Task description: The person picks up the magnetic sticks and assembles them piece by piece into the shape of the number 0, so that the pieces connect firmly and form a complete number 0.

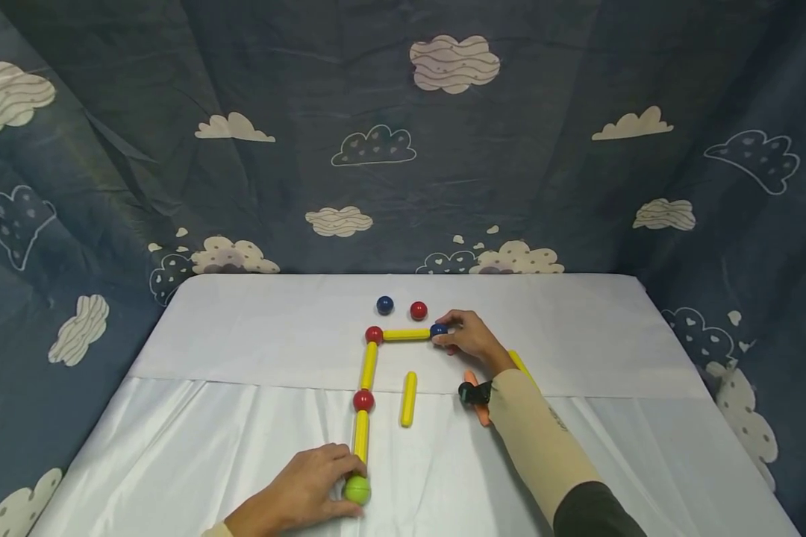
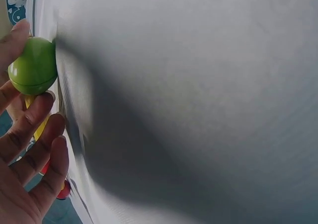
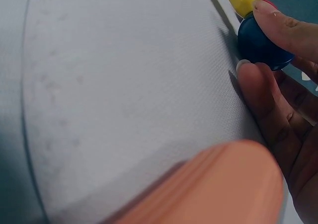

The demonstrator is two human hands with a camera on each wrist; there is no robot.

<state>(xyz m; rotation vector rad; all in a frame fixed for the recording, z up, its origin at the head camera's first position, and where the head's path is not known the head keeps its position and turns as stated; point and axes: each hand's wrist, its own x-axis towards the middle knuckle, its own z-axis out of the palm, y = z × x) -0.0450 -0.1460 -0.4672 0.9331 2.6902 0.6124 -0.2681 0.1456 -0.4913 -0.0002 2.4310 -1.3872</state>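
On the white table stands an L-shaped chain of yellow rods and balls. At its near end my left hand point(image 1: 312, 481) holds a green ball point(image 1: 357, 490) between thumb and fingers, joined to a yellow rod point(image 1: 361, 436). Beyond it come a red ball point(image 1: 363, 400), another yellow rod point(image 1: 369, 365) and a red corner ball point(image 1: 374, 335). From that corner a third yellow rod point(image 1: 405, 335) runs right to a blue ball point(image 3: 261, 44). My right hand point(image 1: 473, 337) pinches this blue ball at the rod's end, thumb on one side in the right wrist view.
A loose blue ball point(image 1: 385, 305) and red ball point(image 1: 419, 311) lie behind the chain. Inside the L rests a loose yellow rod point(image 1: 409, 399). An orange rod point(image 1: 481, 414) and another yellow rod point(image 1: 520, 365) lie partly hidden by my right arm. A cloud-patterned curtain point(image 1: 376, 194) surrounds the table.
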